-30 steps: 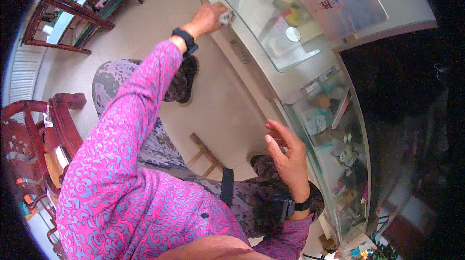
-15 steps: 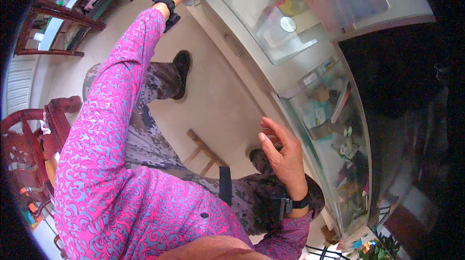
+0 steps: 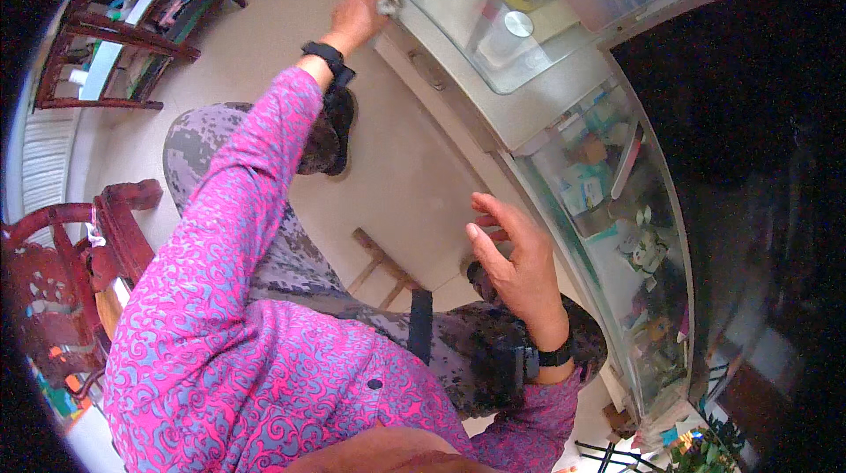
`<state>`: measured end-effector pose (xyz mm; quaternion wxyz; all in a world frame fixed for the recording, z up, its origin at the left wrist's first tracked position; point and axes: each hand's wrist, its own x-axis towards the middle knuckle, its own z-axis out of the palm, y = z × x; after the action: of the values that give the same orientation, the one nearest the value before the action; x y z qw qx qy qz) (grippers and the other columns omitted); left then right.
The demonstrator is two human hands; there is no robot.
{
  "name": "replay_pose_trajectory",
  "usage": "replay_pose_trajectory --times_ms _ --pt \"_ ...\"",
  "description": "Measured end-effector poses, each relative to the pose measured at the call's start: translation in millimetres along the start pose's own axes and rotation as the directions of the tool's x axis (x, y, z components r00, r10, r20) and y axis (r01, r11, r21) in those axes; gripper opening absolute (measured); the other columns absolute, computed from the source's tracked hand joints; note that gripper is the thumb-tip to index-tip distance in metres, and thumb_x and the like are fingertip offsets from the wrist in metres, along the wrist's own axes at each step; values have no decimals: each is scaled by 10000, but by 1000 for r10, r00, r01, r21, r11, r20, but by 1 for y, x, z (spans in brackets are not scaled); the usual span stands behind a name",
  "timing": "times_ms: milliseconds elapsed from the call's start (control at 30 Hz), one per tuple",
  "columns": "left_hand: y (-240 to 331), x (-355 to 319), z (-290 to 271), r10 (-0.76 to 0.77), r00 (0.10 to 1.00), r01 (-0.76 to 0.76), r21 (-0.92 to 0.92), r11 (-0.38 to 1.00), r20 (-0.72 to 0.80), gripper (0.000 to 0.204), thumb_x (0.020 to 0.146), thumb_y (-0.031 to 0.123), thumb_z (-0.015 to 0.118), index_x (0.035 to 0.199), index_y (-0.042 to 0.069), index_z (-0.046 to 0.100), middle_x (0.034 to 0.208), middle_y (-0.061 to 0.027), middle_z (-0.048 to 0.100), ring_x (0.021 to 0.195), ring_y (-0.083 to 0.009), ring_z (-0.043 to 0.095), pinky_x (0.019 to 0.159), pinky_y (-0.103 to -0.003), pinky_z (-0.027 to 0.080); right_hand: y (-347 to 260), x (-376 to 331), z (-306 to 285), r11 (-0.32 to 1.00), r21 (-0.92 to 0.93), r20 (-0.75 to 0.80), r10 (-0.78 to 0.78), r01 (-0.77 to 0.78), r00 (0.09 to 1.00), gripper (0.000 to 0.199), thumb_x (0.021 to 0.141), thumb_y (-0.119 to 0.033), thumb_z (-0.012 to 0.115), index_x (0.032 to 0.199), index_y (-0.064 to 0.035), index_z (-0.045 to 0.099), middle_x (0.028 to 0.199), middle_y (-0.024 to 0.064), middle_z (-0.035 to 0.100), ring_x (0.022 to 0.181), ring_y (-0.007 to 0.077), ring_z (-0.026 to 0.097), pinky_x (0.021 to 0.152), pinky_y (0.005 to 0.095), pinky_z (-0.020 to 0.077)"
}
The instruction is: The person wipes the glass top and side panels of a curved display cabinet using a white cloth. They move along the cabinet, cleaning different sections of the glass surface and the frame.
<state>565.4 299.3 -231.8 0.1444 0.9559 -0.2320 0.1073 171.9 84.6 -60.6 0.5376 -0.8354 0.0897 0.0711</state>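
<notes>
At the far end of a pale cabinet (image 3: 522,125), my left hand (image 3: 354,20) is closed on a small crumpled grey cloth (image 3: 389,3). The cloth touches the cabinet's top front edge, beside the glass sheet (image 3: 517,78) that covers the top. Most of the cloth is hidden in my fingers. Lower right, my right hand (image 3: 523,270) hovers in front of the cabinet's glass-fronted section (image 3: 589,284). Its fingers are apart and slightly curled, with nothing in them.
Boxes and small items fill the glass section. A large dark glossy panel (image 3: 740,173) stands to the right. A wooden stool (image 3: 388,266) is between my legs, a carved red-brown chair (image 3: 132,235) at left, and a dark shelf unit (image 3: 132,37) at far left. A plant (image 3: 696,451) sits lower right.
My left hand and the cloth have moved nearer along the cabinet's front edge, and the arm is drawn in a little. My right hand keeps nearly the same pose. The view has shifted slightly.
</notes>
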Motion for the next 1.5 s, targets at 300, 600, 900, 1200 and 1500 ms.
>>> replay_pose_trajectory --times_ms 300,600,900,1200,1500 --pt "130 -98 2 215 975 -205 -159 966 49 618 686 176 862 1262 130 642 1342 -81 608 1159 -408 569 948 -487 523 7 -1 -1 1000 -8 -14 17 -17 1000 413 937 -210 717 1315 -68 631 1145 157 699 986 288 690 798 383 553" --pt "208 -166 7 502 835 -416 -338 844 226 579 732 170 823 1278 163 630 1390 -59 587 1221 -426 540 973 -482 531 16 7 -2 999 37 -46 29 -27 999 381 952 -208 712 1298 -62 652 1144 141 727 952 252 717 797 368 570" --pt "128 -132 -2 168 975 -70 -512 856 148 553 714 165 795 1248 105 662 1311 -160 635 1184 -398 582 990 -470 509 12 -15 -12 1000 11 -126 -1 2 992 395 943 -233 721 1296 -66 658 1130 149 731 945 249 720 785 366 571" --pt "187 -150 -10 245 960 -200 -284 938 133 618 722 134 798 1313 125 618 1414 -75 584 1216 -448 525 1019 -493 501 6 -32 -16 1000 15 -164 -21 24 986 402 932 -239 724 1277 -41 661 1122 150 729 956 273 711 793 383 568" --pt "167 -171 5 349 927 -166 -680 714 140 499 739 83 745 1230 139 669 1331 -82 631 1227 -387 558 1027 -471 490 5 -36 -14 999 19 -166 -25 29 986 409 934 -269 714 1263 -32 663 1138 174 717 958 294 705 820 398 554"
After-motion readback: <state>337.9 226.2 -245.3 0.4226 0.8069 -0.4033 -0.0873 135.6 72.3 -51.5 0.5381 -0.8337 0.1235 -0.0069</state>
